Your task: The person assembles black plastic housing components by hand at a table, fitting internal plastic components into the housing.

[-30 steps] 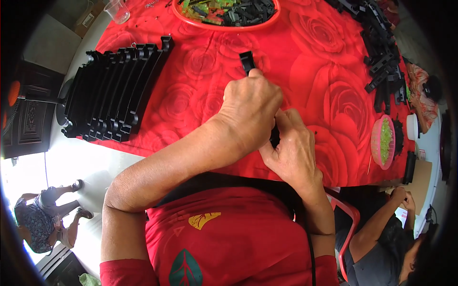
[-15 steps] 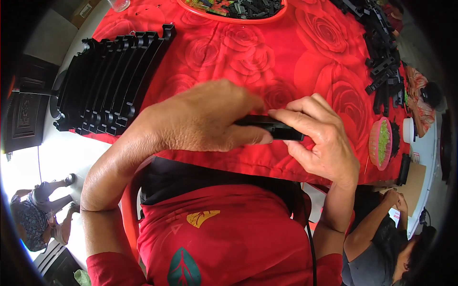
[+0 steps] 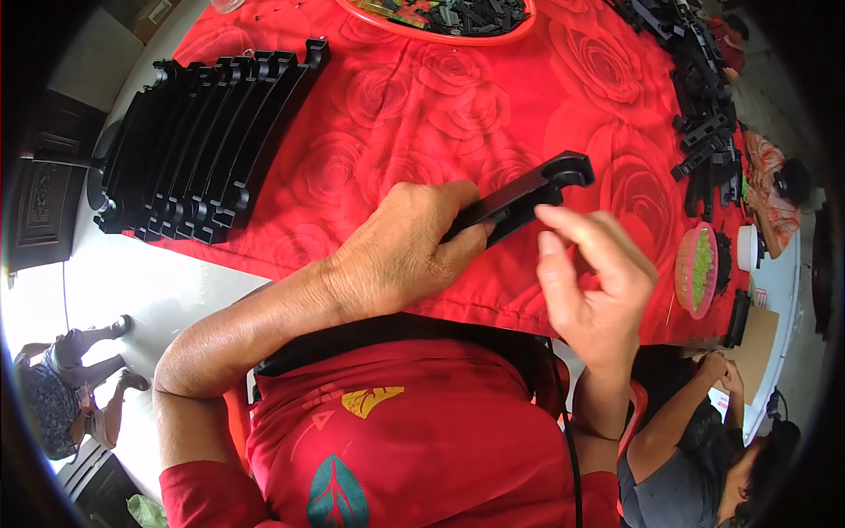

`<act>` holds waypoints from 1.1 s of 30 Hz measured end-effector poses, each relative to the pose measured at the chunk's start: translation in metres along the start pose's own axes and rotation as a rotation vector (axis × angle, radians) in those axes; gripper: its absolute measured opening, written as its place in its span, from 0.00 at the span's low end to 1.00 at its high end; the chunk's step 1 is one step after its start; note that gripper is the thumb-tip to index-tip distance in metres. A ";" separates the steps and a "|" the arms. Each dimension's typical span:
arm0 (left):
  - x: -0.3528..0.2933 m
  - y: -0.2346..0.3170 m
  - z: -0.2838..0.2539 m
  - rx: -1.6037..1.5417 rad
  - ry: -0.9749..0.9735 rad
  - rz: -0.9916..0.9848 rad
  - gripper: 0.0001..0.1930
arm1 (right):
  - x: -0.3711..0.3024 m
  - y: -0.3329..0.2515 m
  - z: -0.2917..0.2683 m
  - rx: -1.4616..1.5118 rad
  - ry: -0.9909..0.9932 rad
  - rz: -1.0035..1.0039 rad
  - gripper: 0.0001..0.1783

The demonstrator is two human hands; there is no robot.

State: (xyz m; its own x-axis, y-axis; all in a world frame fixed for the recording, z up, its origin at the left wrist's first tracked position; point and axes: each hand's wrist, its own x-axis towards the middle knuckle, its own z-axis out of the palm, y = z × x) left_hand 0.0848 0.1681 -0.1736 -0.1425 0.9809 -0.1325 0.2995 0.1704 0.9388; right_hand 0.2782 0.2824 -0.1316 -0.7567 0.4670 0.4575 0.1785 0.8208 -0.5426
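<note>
My left hand (image 3: 418, 242) is closed around a long black plastic part (image 3: 519, 194), gripping its near end. The part slants up to the right above the red tablecloth, and its hooked far end shows past the fingers. Just below that hooked end is my right hand (image 3: 598, 282), thumb and index finger apart, with nothing visible between them. The index fingertip comes very close to the part; whether it touches, I cannot tell. On the left side of the table, several similar black parts (image 3: 198, 145) lie side by side in a row.
A red-rimmed tray (image 3: 440, 35) of small black pieces stands at the far edge. Black parts (image 3: 709, 132) are heaped on the right. A pink basket (image 3: 695, 273) holds small light green pieces, beside a white round container (image 3: 748, 247). Other people sit to the right.
The black part has swung from nearly level to slanting up rightward, showing its hooked end. My right hand has let go and moved slightly down; my left hand keeps its hold.
</note>
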 end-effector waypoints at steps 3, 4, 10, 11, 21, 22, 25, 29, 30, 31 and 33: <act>-0.001 -0.003 0.011 0.078 0.084 0.045 0.10 | -0.007 0.006 0.016 -0.087 -0.057 0.062 0.13; -0.001 -0.004 0.014 0.122 0.111 0.060 0.11 | -0.006 0.003 0.012 -0.151 -0.149 0.111 0.13; 0.000 -0.006 0.023 0.223 0.176 0.046 0.12 | -0.005 0.006 0.026 -0.038 -0.187 0.170 0.07; 0.001 -0.006 0.023 0.222 0.175 0.047 0.12 | -0.005 0.009 0.028 0.001 -0.161 0.167 0.06; 0.003 -0.004 0.027 0.266 0.209 0.004 0.14 | -0.004 0.016 0.038 0.270 -0.187 0.404 0.04; 0.003 -0.004 0.027 0.280 0.215 0.001 0.14 | -0.006 0.018 0.039 0.319 -0.173 0.421 0.03; 0.004 -0.005 0.028 0.243 0.219 0.010 0.13 | -0.008 0.018 0.043 0.379 -0.142 0.448 0.04; 0.002 -0.004 0.029 0.245 0.230 0.013 0.12 | -0.009 0.019 0.043 0.434 -0.121 0.451 0.05; 0.002 -0.004 0.029 0.234 0.231 0.016 0.12 | -0.010 0.019 0.044 0.434 -0.120 0.452 0.05; 0.002 -0.004 0.029 0.224 0.232 0.019 0.12 | -0.010 0.020 0.044 0.426 -0.112 0.440 0.05; 0.002 -0.003 0.027 0.235 0.210 0.009 0.12 | -0.012 0.020 0.044 0.417 -0.103 0.428 0.05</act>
State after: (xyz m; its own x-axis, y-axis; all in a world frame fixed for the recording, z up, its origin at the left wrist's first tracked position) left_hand 0.1093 0.1720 -0.1857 -0.3235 0.9457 -0.0327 0.5082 0.2028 0.8370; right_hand 0.2627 0.2791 -0.1794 -0.7328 0.6760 0.0784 0.2349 0.3594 -0.9032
